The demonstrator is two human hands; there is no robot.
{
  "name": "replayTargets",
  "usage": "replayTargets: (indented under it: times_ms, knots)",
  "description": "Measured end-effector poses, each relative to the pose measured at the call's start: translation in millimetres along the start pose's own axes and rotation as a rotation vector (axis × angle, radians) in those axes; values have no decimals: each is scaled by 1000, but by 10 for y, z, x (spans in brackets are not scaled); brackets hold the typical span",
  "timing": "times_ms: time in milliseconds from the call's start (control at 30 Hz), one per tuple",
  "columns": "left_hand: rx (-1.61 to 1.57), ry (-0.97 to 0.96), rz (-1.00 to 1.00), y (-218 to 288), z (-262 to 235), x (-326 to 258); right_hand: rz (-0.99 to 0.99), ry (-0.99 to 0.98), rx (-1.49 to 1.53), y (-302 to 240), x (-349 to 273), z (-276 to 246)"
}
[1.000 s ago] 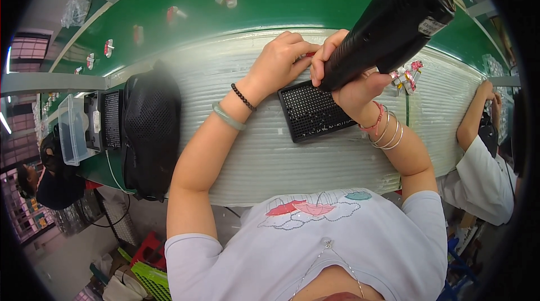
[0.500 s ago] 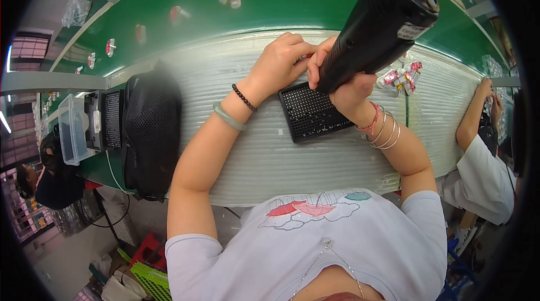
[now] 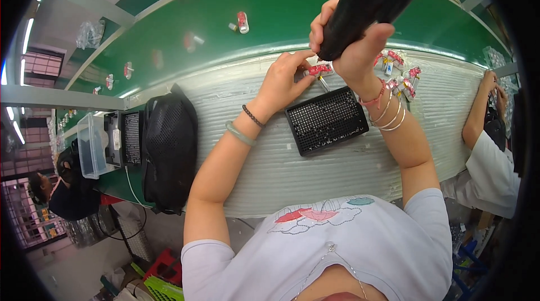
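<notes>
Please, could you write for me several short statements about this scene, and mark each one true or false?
1. The right hand holds a black tool. True.
2. The black tray lies on a ribbed mat. True.
3. The left hand lies flat on the tray. False: the left hand holds a red-and-white piece beyond the tray.
4. The bangle on the left wrist is red. False: the bangle is pale green.
5. A co-worker's white sleeve shows at the right. True.

Smooth black plastic power tool (image 3: 365, 5), perforated black plastic tray (image 3: 315, 102), ribbed translucent mat (image 3: 270, 166), glossy green tabletop (image 3: 292, 8)
</notes>
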State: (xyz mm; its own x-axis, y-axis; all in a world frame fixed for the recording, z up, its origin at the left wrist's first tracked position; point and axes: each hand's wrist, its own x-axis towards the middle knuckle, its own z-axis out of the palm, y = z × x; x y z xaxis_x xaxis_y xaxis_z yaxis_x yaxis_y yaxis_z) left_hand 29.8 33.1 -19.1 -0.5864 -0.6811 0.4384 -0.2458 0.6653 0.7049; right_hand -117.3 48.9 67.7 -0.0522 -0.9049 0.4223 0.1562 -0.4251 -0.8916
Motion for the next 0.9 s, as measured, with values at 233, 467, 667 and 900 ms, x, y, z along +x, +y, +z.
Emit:
replayTargets:
  times_ms: [233, 467, 667, 900]
  knots:
    - [-87, 45, -80, -13, 13, -6, -81, 73, 108, 416, -55, 36]
    - [-41, 37, -63, -26, 7, -7, -57, 70, 123, 436, -62, 78]
    - [-17, -23, -119, -9, -14, 1, -11, 33, 94, 466, -74, 31]
    - [-32, 18, -90, -38, 16, -18, -12, 35, 30, 486, -77, 100]
